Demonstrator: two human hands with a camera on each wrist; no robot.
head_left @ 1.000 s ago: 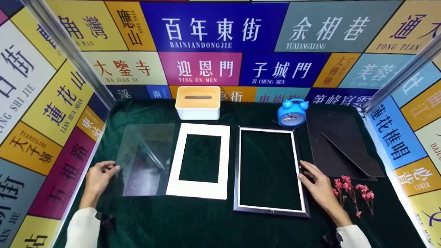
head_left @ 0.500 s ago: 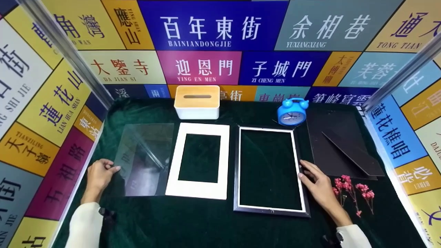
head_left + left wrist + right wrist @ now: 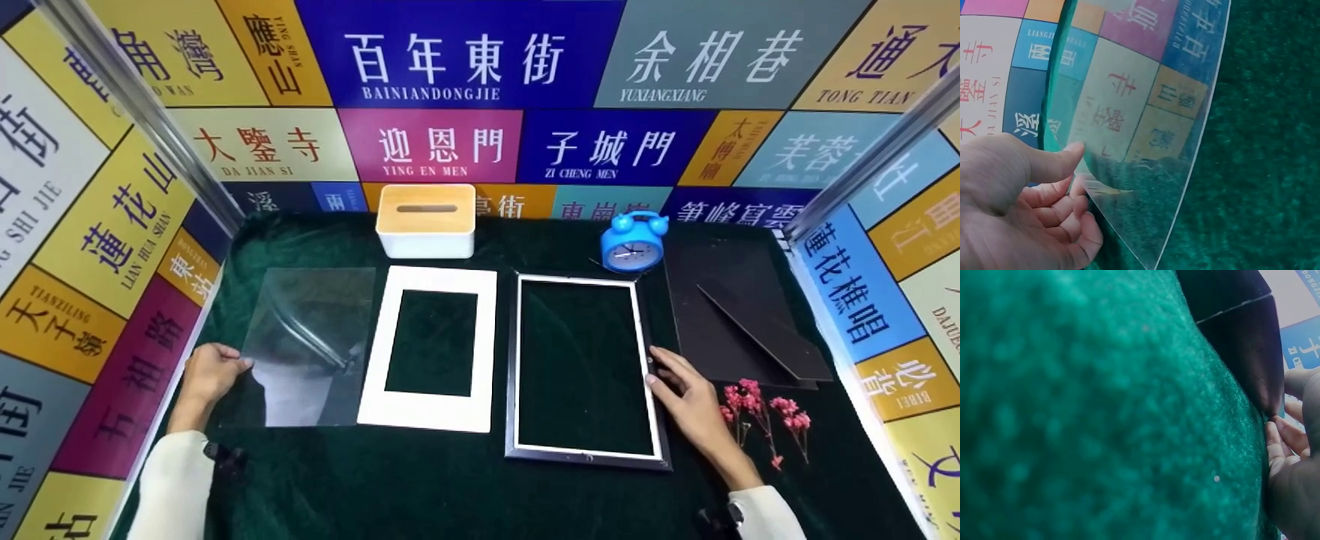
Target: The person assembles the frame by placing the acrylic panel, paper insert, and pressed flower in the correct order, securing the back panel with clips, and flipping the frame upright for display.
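Observation:
My left hand (image 3: 214,375) pinches the left edge of a clear sheet (image 3: 311,330), thumb on one face and fingers curled behind. In the left wrist view the sheet (image 3: 1129,112) stands tilted and mirrors the lettered wall. My right hand (image 3: 686,394) grips the right side of a dark picture frame (image 3: 513,360) with a white inner edge, which lies on green cloth. The right wrist view shows the fingers (image 3: 1276,439) at the dark frame border (image 3: 1241,349). Between sheet and frame lies a white mat board (image 3: 442,412) with a rectangular opening.
Behind stand a white tissue box (image 3: 427,244) with a wooden lid and a blue alarm clock (image 3: 632,244). To the right lie a black backing board (image 3: 697,330) with its stand flap and pink dried flowers (image 3: 750,397). Lettered panels enclose the table.
The reflections on the clear sheet have shifted, and its left edge tilts with my left hand. My right hand stays at the picture frame. The head view has shifted slightly.

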